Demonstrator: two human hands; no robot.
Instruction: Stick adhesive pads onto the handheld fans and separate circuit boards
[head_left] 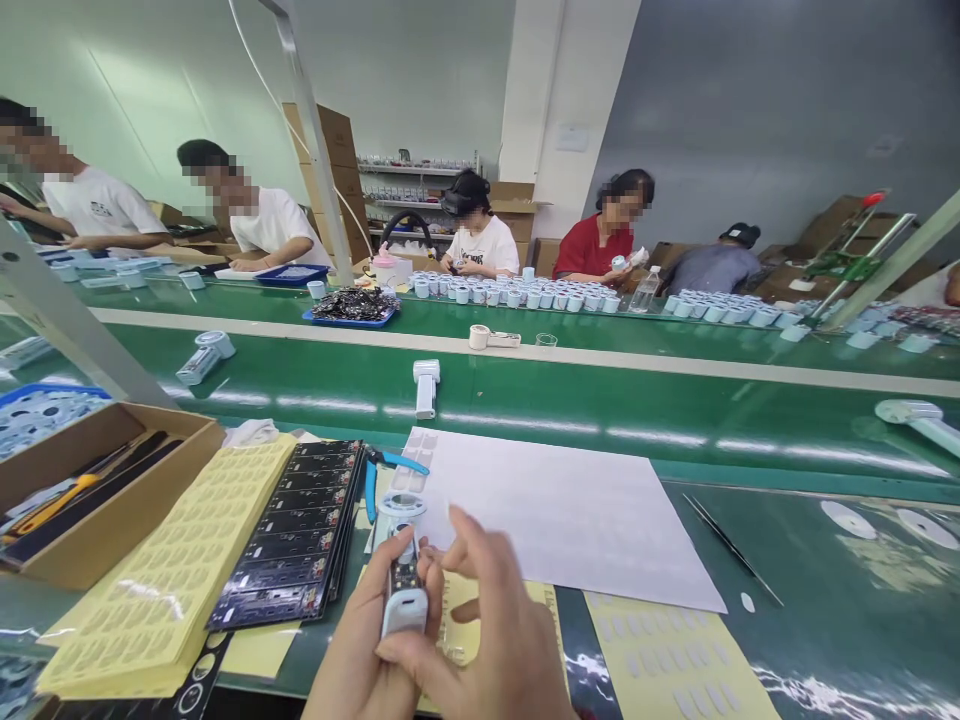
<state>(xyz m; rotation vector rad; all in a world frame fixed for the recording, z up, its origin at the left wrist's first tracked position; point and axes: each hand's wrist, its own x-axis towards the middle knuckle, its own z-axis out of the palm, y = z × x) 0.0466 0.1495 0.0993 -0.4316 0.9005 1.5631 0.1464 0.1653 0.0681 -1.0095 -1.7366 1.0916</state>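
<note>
My left hand [367, 640] is closed around the handle of a light-blue plastic housing [405, 610] with a round ring head. A dark circuit board [406, 570] shows inside the handle. My right hand [495, 630] is beside it, fingers apart and slightly blurred, with the index finger raised. Its thumb overlaps the lower end of the housing; I cannot tell whether it presses there. Just beyond the ring head lie blue-handled cutters [375, 480], by a white sheet [555, 510]. Left of my hands is a stack of black circuit board panels [300, 530].
Yellow sticker sheets [180, 550] and a cardboard box of tools [97, 490] are on the left. Tweezers [731, 548] and another sticker sheet [675, 650] lie right. A green conveyor [540, 400] carries housings [426, 388]. Several people work beyond rows of light-blue cups [517, 293].
</note>
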